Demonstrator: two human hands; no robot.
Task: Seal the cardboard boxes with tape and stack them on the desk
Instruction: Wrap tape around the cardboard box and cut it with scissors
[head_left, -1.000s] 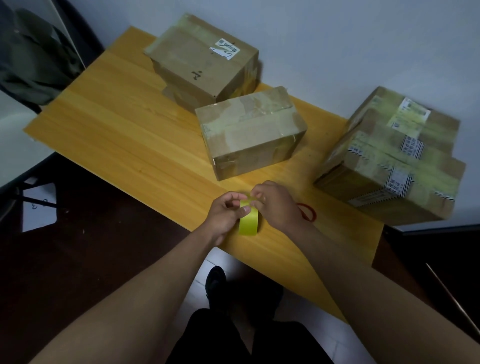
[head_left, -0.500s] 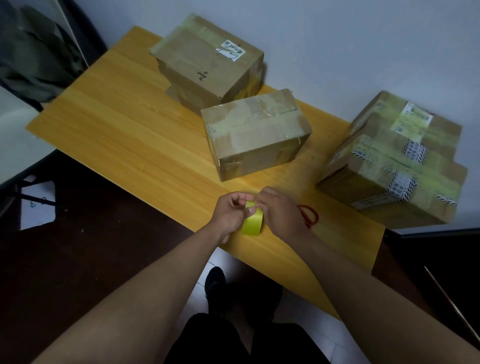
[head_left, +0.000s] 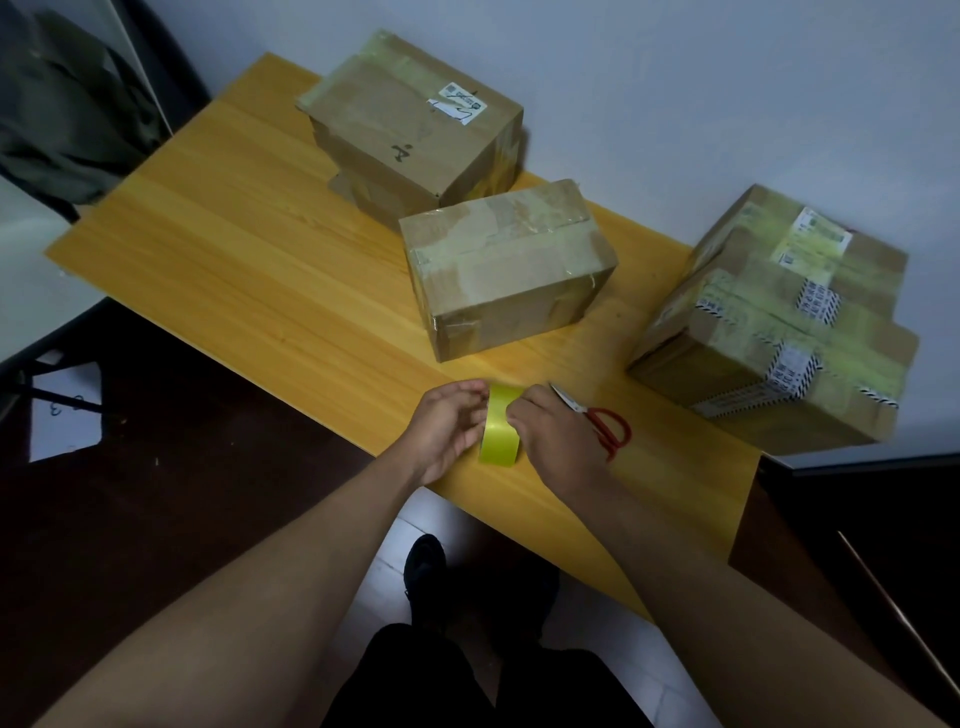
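Left hand (head_left: 448, 432) gripping yellow tape roll (head_left: 500, 425) over worktop (head_left: 249, 270) edge, right hand (head_left: 553, 441) fingers pinching at it; middle box (head_left: 506, 267) awaiting fresh tape, likely; stacking partly done.

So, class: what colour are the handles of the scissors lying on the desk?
Red. The scissors lie beside the right hand, seen in the head view.
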